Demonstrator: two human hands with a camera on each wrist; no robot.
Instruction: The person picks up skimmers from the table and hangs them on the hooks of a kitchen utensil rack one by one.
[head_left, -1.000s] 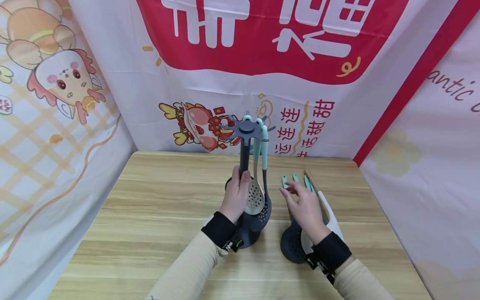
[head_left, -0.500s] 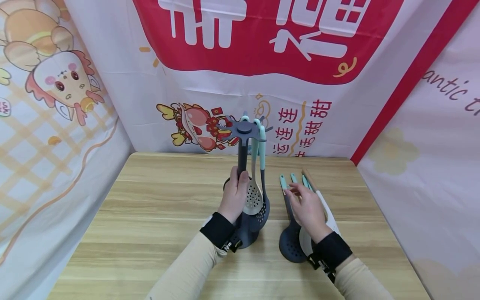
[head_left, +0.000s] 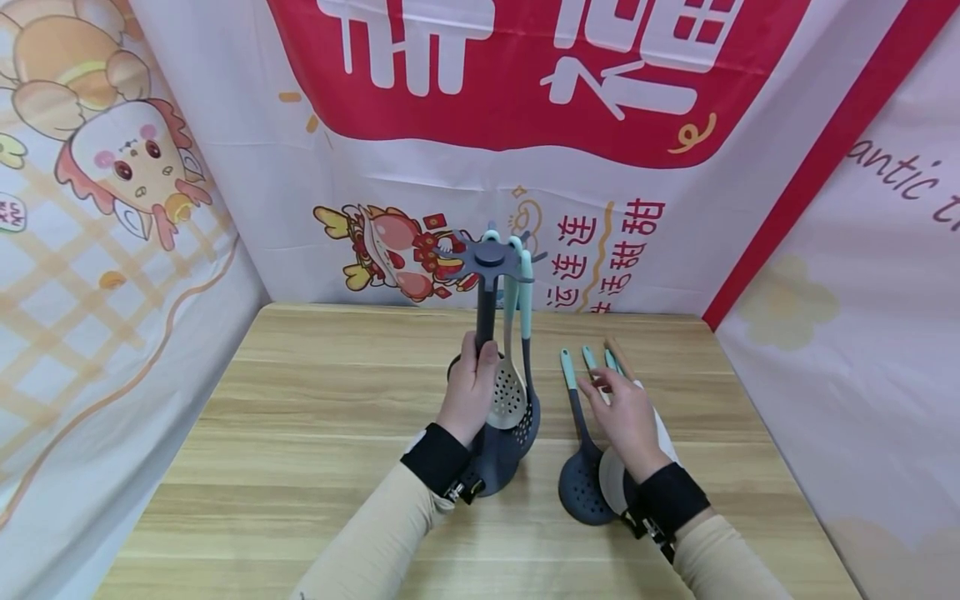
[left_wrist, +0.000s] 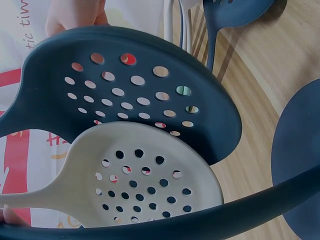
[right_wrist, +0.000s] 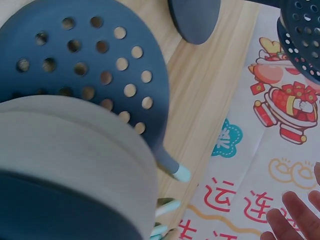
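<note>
A dark grey utensil stand (head_left: 491,254) is upright in the middle of the wooden table (head_left: 315,417). My left hand (head_left: 471,385) grips its pole. A beige slotted spoon (head_left: 508,393) (left_wrist: 145,180) and a dark skimmer (head_left: 529,418) (left_wrist: 150,90) hang from the stand's top. To the right several utensils lie flat: a dark slotted spoon (head_left: 581,492) (right_wrist: 90,65), mint handles (head_left: 567,367), a wooden handle (head_left: 618,353) and a white spatula (head_left: 664,435). My right hand (head_left: 626,410) is over them with its fingers straight, holding nothing; whether it touches them is unclear.
Printed cloth banners (head_left: 525,150) wall the table in at the back and on both sides. The stand's round base (left_wrist: 300,165) (right_wrist: 195,17) sits near the table's middle. Bare wood shows to the left and along the front edge.
My right hand has shifted a little right and nearer, so the dark slotted spoon's handle now shows. My left hand stays on the pole.
</note>
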